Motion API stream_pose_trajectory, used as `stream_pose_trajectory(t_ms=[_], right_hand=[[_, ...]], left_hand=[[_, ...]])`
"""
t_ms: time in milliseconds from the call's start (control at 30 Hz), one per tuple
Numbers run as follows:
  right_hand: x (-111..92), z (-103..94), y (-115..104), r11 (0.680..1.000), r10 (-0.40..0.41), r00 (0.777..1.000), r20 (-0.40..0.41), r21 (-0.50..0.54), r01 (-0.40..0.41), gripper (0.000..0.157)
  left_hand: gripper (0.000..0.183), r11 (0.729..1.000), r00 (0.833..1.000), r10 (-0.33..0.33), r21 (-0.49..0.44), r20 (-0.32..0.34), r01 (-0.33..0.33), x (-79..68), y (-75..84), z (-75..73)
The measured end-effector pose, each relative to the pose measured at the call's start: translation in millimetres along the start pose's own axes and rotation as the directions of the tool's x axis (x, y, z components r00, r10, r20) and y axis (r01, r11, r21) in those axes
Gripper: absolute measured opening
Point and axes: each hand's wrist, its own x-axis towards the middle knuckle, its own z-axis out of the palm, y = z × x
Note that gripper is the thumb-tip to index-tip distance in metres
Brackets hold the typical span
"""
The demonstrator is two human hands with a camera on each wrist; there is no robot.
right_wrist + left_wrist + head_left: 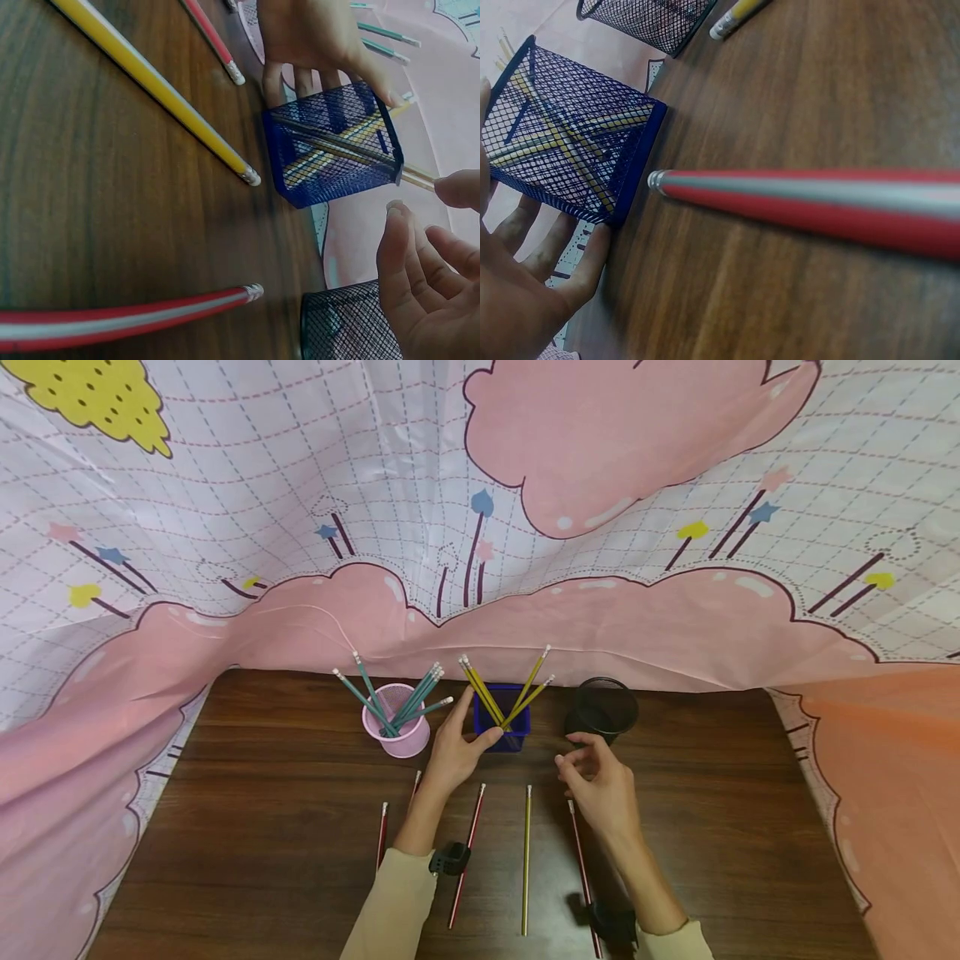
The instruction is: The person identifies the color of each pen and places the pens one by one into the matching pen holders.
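My left hand (453, 756) holds the blue mesh pencil holder (512, 743) from its left side, thumb at the front rim and fingers spread along the wall. Several yellow pencils (531, 679) stand in this holder, eraser ends up, leaning both ways. To the right, my right hand (606, 789) hovers with loosely bent fingers; the right wrist view shows a gap between thumb and fingertips (394, 225) and nothing held. That hand is just in front of the black mesh pencil cup (602, 714). A yellow pencil (527, 860) lies on the table between my forearms.
A pink mesh cup (405, 745) with several teal pencils (412, 697) stands at the left. Red striped pencils lie on the wooden table (247, 827): one (382, 835) left, one (477, 814) near my left wrist, one (579, 852) by my right forearm. A patterned cloth (300, 643) hangs behind.
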Motion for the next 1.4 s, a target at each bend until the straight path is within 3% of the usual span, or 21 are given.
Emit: stream_pose_trajectory(t_ms=[233, 400, 633, 800, 1000, 1233, 1400], right_hand=[[-9, 7.4, 3, 1.000, -0.001, 0.998, 0.060, -0.018, 0.002, 0.038], [-17, 13.0, 8, 0.998, 0.067, 0.992, 0.103, -0.010, -0.066, 0.040], [-25, 20.5, 18, 0.986, 0.128, 0.977, 0.168, -0.128, -0.107, 0.040], [-32, 28.8, 20, 0.970, 0.133, 0.967, 0.217, -0.227, -0.083, 0.042], [-36, 38.3, 20, 0.959, 0.081, 0.972, 0.221, -0.283, -0.015, 0.043], [-39, 43.9, 18, 0.937, 0.102, 0.967, 0.233, -0.349, -0.015, 0.046], [-38, 46.8, 17, 0.905, 0.053, 0.965, 0.259, -0.420, 0.064, 0.048]], left_hand=[[0.083, 1.000, 1.000, 0.016, 0.010, -0.018, -0.016, -0.8, -1.3, -1.6], [0.082, 1.000, 0.999, 0.030, 0.003, -0.012, -0.030, 0.0, -0.6, 0.3], [0.083, 1.000, 1.000, 0.028, -0.010, -0.012, -0.028, 2.9, -1.1, 3.4], [0.082, 1.000, 1.000, 0.012, -0.014, -0.015, -0.013, 0.5, -0.9, 1.8], [0.082, 0.999, 0.999, 0.031, -0.033, -0.015, -0.031, 0.9, 0.8, 1.0], [0.082, 0.998, 0.999, 0.033, -0.048, -0.015, -0.034, 1.6, 0.5, 0.7], [0.083, 0.999, 0.999, 0.028, -0.042, -0.015, -0.028, 1.7, -0.5, 0.3]])
